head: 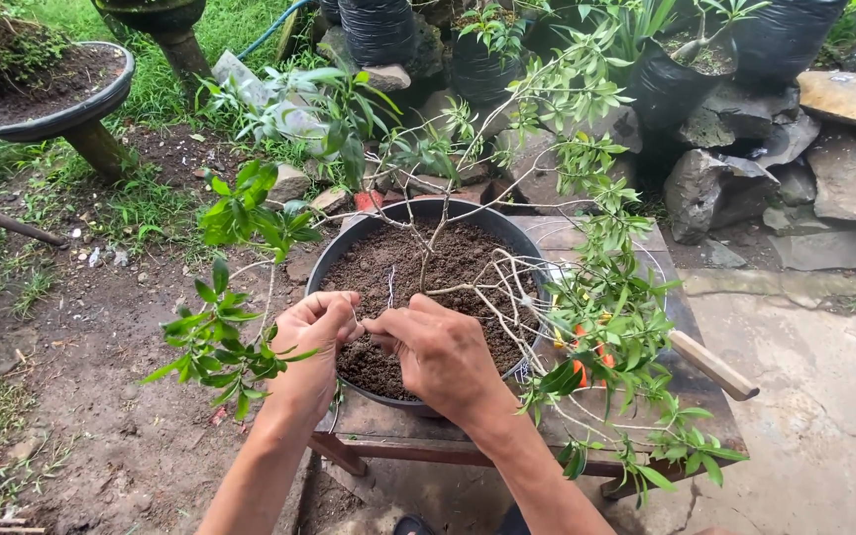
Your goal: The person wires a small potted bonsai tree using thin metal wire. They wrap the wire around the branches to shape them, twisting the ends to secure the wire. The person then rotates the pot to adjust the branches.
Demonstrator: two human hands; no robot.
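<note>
A round dark pot (334, 260) full of brown soil stands on a small wooden table (636, 238). A thin-branched plant (587, 297) with green leaves grows from the soil and spreads over both sides. My left hand (311, 342) and my right hand (438, 352) meet over the pot's near rim. Both pinch a thin pale wire (389, 287) that stands up from the soil between them.
A wooden tool handle (713, 365) and an orange-handled tool (581, 369) lie on the table at the right. Rocks (849, 99) and black grow bags (378, 30) sit behind. A shallow soil-filled dish (47, 84) on a post stands at the far left. Bare dirt lies left, concrete right.
</note>
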